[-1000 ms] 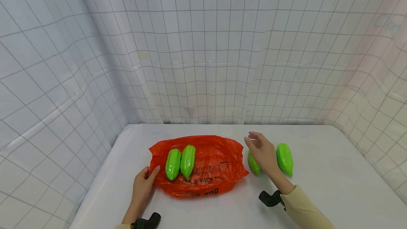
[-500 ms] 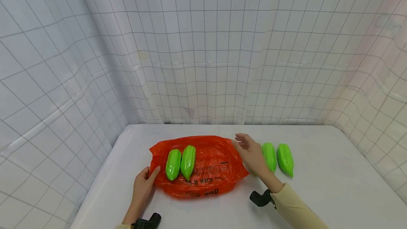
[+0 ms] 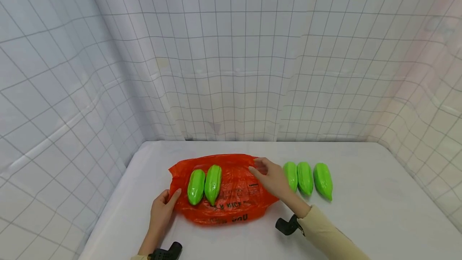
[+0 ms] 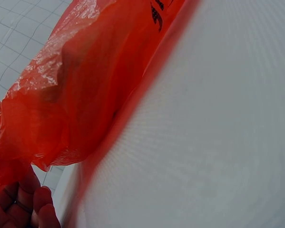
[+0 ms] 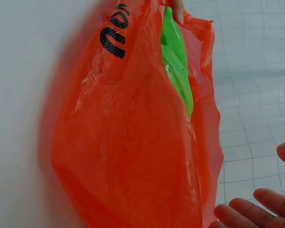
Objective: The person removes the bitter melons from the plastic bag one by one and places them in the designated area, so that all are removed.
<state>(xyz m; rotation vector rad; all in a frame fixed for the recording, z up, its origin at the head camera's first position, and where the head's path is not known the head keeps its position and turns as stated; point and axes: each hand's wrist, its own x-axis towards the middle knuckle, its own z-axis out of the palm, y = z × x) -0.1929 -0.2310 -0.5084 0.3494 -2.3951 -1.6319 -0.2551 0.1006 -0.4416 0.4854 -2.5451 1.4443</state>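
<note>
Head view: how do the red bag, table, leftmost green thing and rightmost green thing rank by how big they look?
1. Table
2. Red bag
3. Leftmost green thing and rightmost green thing: too alike to rank.

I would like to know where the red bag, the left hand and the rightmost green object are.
Red bag (image 3: 238,176), head view: bare middle part.
Left hand (image 3: 161,211), head view: back of the hand.
Rightmost green object (image 3: 323,181), head view: middle of its body.
</note>
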